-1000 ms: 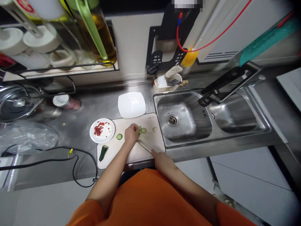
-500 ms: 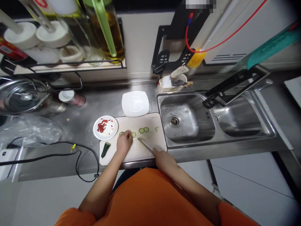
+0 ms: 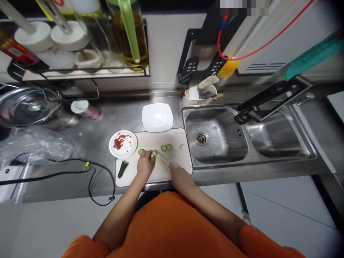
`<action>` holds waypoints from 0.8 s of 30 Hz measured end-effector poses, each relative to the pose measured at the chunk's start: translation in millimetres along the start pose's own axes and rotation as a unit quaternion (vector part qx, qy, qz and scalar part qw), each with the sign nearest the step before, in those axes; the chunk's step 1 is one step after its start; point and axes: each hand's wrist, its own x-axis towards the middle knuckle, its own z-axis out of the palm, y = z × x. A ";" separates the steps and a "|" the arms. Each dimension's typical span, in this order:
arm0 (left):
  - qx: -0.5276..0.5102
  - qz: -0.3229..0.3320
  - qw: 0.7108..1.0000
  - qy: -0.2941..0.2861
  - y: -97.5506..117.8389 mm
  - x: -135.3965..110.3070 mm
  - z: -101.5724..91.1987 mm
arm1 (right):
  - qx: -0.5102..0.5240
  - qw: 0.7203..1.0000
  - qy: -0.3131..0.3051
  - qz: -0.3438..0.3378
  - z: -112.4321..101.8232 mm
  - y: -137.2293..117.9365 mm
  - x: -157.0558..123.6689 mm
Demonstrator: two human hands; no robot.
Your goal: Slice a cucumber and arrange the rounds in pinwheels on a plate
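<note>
A pale cutting board (image 3: 161, 172) lies on the steel counter beside the sink. My left hand (image 3: 145, 164) rests on it with fingers curled, pinching a cucumber slice (image 3: 154, 152). My right hand (image 3: 180, 177) grips the handle of a knife (image 3: 162, 159); its blade angles up-left, tip at that slice. More cucumber slices (image 3: 166, 147) lie further back on the board, one (image 3: 182, 146) near its right edge and one (image 3: 141, 151) left of my fingers. A cucumber end piece (image 3: 123, 168) sits at the board's left edge.
A small round plate with chopped red chili (image 3: 123, 143) touches the board's left corner. An empty square white plate (image 3: 157, 117) lies behind it. A double sink (image 3: 215, 138) with a black tap (image 3: 268, 96) is right. A black cable (image 3: 91, 179), a plastic bag (image 3: 34, 147) and a pot lid (image 3: 29, 107) are left.
My left hand has drawn back toward me from the slices on the board and now holds one slice. The knife has swung left, its tip meeting that slice.
</note>
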 end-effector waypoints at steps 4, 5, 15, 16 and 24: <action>-0.002 0.005 1.000 0.010 -2.0 0.6 1.3 | -0.001 1.000 0.001 0.005 2.5 -2.0 2.4; -0.002 0.006 1.000 0.011 -2.2 0.6 1.5 | 0.000 1.000 0.003 0.005 3.3 -2.2 2.7; -0.001 0.005 1.000 0.008 -1.7 0.9 1.0 | 0.009 1.000 0.006 0.011 1.6 -6.3 0.5; 0.000 0.005 1.000 0.007 -1.7 1.0 0.9 | 0.011 1.000 0.007 0.010 1.4 -6.5 0.4; 0.004 0.003 1.000 0.009 -0.7 1.2 0.6 | 0.021 1.000 0.004 0.004 4.1 -8.1 2.4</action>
